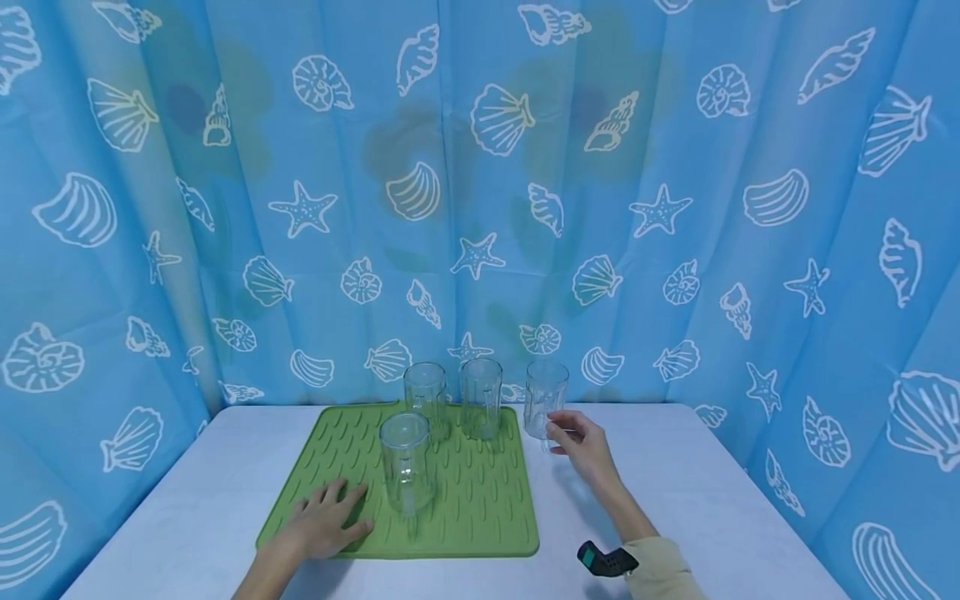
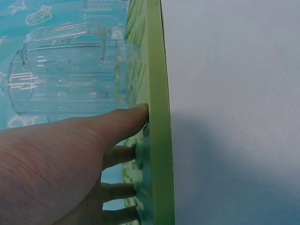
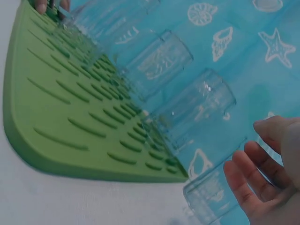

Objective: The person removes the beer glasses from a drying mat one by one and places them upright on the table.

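Note:
My left hand (image 1: pixel 322 521) rests with spread fingers on the front left of a green ridged mat (image 1: pixel 480 525); in the left wrist view its thumb touches the mat's edge. Just right of it a clear glass mug (image 1: pixel 407 475) stands upright on the mat. Two more glass mugs, one at back left (image 1: pixel 425 387) and one at back middle (image 1: pixel 481 400), stand behind it. My right hand (image 1: pixel 585 446) is at a further glass mug (image 1: pixel 545 387) on the table beyond the mat's right edge. Its thumb and fingers are apart in the right wrist view, partly covering that mug.
A white-covered table (image 1: pixel 660 492) carries the mat. Behind it and at both sides hangs a blue curtain (image 1: pixel 480 208) with white shell and starfish prints. A black band (image 1: pixel 606 559) is on my right wrist.

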Action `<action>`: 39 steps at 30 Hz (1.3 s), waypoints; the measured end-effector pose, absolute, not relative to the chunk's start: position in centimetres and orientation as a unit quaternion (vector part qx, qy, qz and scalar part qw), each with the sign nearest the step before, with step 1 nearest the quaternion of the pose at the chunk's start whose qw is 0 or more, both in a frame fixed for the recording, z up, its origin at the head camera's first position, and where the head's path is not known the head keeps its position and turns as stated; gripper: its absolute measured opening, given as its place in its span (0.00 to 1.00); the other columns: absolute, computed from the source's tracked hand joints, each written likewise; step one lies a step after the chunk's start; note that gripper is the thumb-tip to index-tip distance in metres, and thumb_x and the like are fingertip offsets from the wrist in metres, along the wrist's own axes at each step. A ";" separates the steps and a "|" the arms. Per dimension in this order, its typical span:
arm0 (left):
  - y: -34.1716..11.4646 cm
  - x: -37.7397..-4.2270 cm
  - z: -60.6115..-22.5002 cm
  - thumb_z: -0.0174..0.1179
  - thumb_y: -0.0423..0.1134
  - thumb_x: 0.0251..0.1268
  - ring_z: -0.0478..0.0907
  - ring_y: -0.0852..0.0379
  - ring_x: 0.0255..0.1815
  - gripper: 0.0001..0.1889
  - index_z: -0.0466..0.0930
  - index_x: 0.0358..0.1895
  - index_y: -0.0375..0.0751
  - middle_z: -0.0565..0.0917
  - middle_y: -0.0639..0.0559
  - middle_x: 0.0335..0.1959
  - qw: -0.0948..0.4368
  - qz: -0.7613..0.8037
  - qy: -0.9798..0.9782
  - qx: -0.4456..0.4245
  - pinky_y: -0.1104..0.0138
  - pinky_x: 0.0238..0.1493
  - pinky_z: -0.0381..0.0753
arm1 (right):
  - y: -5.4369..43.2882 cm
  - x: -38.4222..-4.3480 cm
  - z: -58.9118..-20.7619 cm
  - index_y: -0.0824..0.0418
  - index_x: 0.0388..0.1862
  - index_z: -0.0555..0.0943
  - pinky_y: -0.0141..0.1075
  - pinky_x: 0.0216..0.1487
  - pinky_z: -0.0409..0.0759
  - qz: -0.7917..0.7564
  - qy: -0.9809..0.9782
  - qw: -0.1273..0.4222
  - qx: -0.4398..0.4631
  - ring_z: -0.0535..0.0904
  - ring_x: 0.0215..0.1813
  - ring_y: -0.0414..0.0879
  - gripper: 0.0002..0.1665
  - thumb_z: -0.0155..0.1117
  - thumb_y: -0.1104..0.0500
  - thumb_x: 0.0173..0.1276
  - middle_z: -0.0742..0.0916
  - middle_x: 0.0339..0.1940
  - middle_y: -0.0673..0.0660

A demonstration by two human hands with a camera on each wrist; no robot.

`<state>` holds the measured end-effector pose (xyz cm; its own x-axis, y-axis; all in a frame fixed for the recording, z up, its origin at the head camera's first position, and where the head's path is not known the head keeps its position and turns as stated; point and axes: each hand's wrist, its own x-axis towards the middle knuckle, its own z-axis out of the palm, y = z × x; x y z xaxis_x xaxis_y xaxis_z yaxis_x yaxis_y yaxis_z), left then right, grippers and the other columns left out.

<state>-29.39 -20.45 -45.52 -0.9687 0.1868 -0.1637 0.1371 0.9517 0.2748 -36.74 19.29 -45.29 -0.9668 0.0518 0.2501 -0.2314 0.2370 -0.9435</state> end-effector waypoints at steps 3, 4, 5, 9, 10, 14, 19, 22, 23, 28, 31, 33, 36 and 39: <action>-20.4 -29.4 -45.6 0.55 0.60 0.68 0.56 0.24 0.72 0.37 0.64 0.73 0.42 0.60 0.30 0.73 0.093 0.130 0.984 0.083 0.29 0.64 0.57 | 18.9 -36.4 -45.0 0.66 0.57 0.78 0.33 0.44 0.86 0.616 -0.777 0.109 0.074 0.84 0.46 0.47 0.19 0.62 0.59 0.72 0.84 0.52 0.65; -20.4 -29.3 -45.6 0.55 0.60 0.68 0.56 0.24 0.72 0.37 0.64 0.73 0.42 0.60 0.30 0.73 0.092 0.128 0.984 0.083 0.29 0.64 0.57 | 18.7 -36.2 -44.9 0.66 0.57 0.78 0.34 0.44 0.86 0.615 -0.777 0.107 0.080 0.84 0.45 0.46 0.18 0.62 0.59 0.72 0.84 0.51 0.66; -20.4 -29.3 -45.6 0.55 0.60 0.68 0.56 0.24 0.72 0.37 0.64 0.73 0.42 0.60 0.30 0.73 0.091 0.128 0.984 0.083 0.29 0.64 0.57 | 18.5 -36.1 -44.8 0.67 0.57 0.78 0.35 0.43 0.87 0.614 -0.777 0.107 0.088 0.84 0.44 0.46 0.18 0.62 0.60 0.72 0.84 0.50 0.67; -20.5 -29.3 -45.7 0.56 0.60 0.68 0.56 0.25 0.72 0.37 0.64 0.72 0.42 0.60 0.30 0.73 0.088 0.131 0.984 0.082 0.29 0.64 0.57 | 17.8 -35.3 -44.5 0.67 0.55 0.79 0.35 0.43 0.87 0.605 -0.780 0.108 0.120 0.85 0.43 0.42 0.17 0.63 0.60 0.71 0.85 0.50 0.67; -20.5 -29.3 -45.7 0.56 0.60 0.68 0.56 0.25 0.72 0.37 0.64 0.72 0.42 0.60 0.30 0.73 0.088 0.131 0.984 0.082 0.29 0.64 0.57 | 17.6 -35.1 -44.4 0.66 0.55 0.79 0.34 0.43 0.87 0.602 -0.781 0.108 0.127 0.85 0.43 0.42 0.17 0.63 0.58 0.71 0.85 0.49 0.67; -20.5 -29.3 -45.7 0.56 0.61 0.68 0.56 0.25 0.72 0.37 0.64 0.73 0.42 0.60 0.30 0.73 0.089 0.134 0.984 0.082 0.29 0.64 0.57 | 16.8 -34.4 -44.0 0.64 0.55 0.79 0.33 0.44 0.86 0.591 -0.784 0.101 0.162 0.85 0.45 0.42 0.19 0.63 0.54 0.71 0.85 0.49 0.64; -20.5 -29.3 -45.7 0.55 0.61 0.68 0.55 0.25 0.72 0.37 0.64 0.73 0.42 0.60 0.30 0.73 0.092 0.135 0.983 0.079 0.29 0.65 0.56 | 15.8 -33.7 -43.6 0.62 0.55 0.80 0.32 0.44 0.86 0.582 -0.785 0.087 0.194 0.84 0.47 0.40 0.19 0.63 0.52 0.71 0.85 0.50 0.64; -20.5 -29.4 -45.7 0.55 0.61 0.68 0.55 0.25 0.72 0.37 0.64 0.73 0.42 0.59 0.30 0.73 0.093 0.133 0.984 0.080 0.29 0.64 0.56 | 15.2 -33.3 -43.5 0.61 0.55 0.80 0.31 0.45 0.85 0.577 -0.787 0.072 0.205 0.83 0.48 0.39 0.20 0.64 0.51 0.71 0.85 0.52 0.64; -20.5 -29.4 -45.7 0.55 0.61 0.68 0.55 0.25 0.73 0.37 0.63 0.73 0.43 0.59 0.30 0.73 0.094 0.132 0.984 0.078 0.29 0.65 0.56 | 15.0 -33.1 -43.4 0.61 0.56 0.79 0.31 0.45 0.85 0.577 -0.787 0.066 0.210 0.83 0.49 0.40 0.20 0.64 0.51 0.71 0.84 0.52 0.65; -20.5 -29.4 -45.8 0.55 0.61 0.69 0.55 0.25 0.73 0.37 0.63 0.73 0.42 0.60 0.30 0.73 0.093 0.127 0.984 0.081 0.29 0.65 0.57 | 13.8 -32.4 -43.2 0.63 0.56 0.79 0.31 0.46 0.85 0.567 -0.787 0.046 0.237 0.84 0.48 0.40 0.21 0.63 0.51 0.71 0.85 0.52 0.66; -20.5 -29.4 -45.8 0.55 0.61 0.68 0.56 0.24 0.72 0.37 0.64 0.72 0.42 0.60 0.30 0.73 0.088 0.127 0.984 0.086 0.29 0.63 0.57 | 12.9 -31.9 -43.2 0.63 0.56 0.79 0.31 0.46 0.85 0.566 -0.785 0.036 0.250 0.84 0.47 0.40 0.20 0.63 0.51 0.72 0.85 0.51 0.66; -20.5 -29.4 -45.8 0.55 0.61 0.68 0.56 0.24 0.72 0.37 0.64 0.72 0.42 0.60 0.30 0.73 0.088 0.127 0.984 0.087 0.29 0.63 0.57 | 12.4 -31.6 -43.2 0.62 0.55 0.80 0.31 0.46 0.85 0.566 -0.783 0.028 0.257 0.84 0.47 0.40 0.19 0.63 0.52 0.71 0.85 0.51 0.66; -20.5 -29.5 -45.9 0.55 0.60 0.68 0.56 0.25 0.72 0.36 0.64 0.73 0.42 0.60 0.30 0.73 0.089 0.128 0.984 0.084 0.29 0.64 0.57 | 11.5 -31.2 -43.3 0.61 0.54 0.81 0.31 0.46 0.84 0.566 -0.781 0.018 0.265 0.84 0.47 0.43 0.18 0.63 0.53 0.71 0.86 0.50 0.65; -20.5 -29.5 -45.9 0.55 0.61 0.68 0.56 0.25 0.72 0.37 0.64 0.73 0.42 0.60 0.30 0.73 0.090 0.130 0.984 0.081 0.29 0.64 0.57 | 10.6 -30.8 -43.3 0.60 0.54 0.81 0.30 0.46 0.84 0.562 -0.781 0.009 0.272 0.85 0.48 0.46 0.18 0.63 0.52 0.71 0.86 0.49 0.64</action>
<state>-29.53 -20.51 -45.94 -0.9706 0.1830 -0.1565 0.1363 0.9533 0.2696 -30.79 10.59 -43.34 -0.8519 -0.4147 0.3198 -0.4351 0.2207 -0.8729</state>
